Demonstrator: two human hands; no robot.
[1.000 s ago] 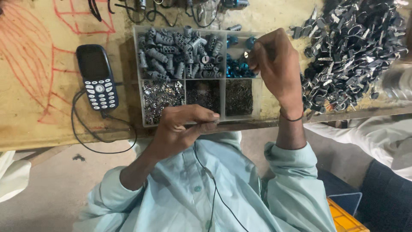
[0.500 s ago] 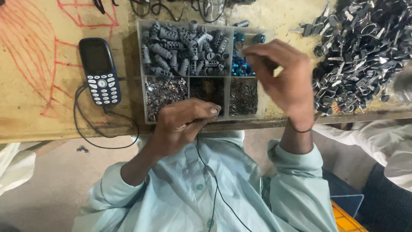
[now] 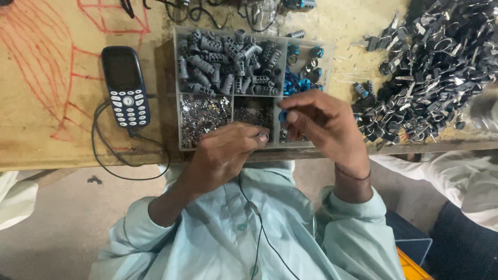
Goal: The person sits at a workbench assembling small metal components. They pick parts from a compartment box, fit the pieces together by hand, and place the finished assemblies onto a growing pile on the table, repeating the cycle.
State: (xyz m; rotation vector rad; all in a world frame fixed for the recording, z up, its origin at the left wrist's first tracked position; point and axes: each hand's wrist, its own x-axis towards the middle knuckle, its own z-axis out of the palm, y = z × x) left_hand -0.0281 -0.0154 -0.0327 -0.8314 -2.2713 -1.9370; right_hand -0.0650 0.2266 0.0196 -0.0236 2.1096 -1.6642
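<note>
head view: looking straight down at my two hands over the edge of a worn wooden bench.
my left hand: my left hand is curled over the near wall of the parts tray, fingertips pinched on a small metal ring.
my right hand: my right hand is held just above the tray's near right compartment, thumb and fingers closed on a small blue part; a thin band sits on the wrist.
gap between hands: the two pinched pieces are near each other but not touching.
parts tray: a clear divided tray lies flat on the bench, its near wall at the bench edge.
tray contents: grey ribbed cylinders fill the big far compartment, blue pieces lie in the far right one, and small shiny metal bits in the near left one.
phone: a dark keypad phone lies left of the tray, a black cable looping from it over the bench edge.
pile: a heap of dark metal clips lies right of the tray.
neighbour: a white sleeve of another person shows at the right.
</note>
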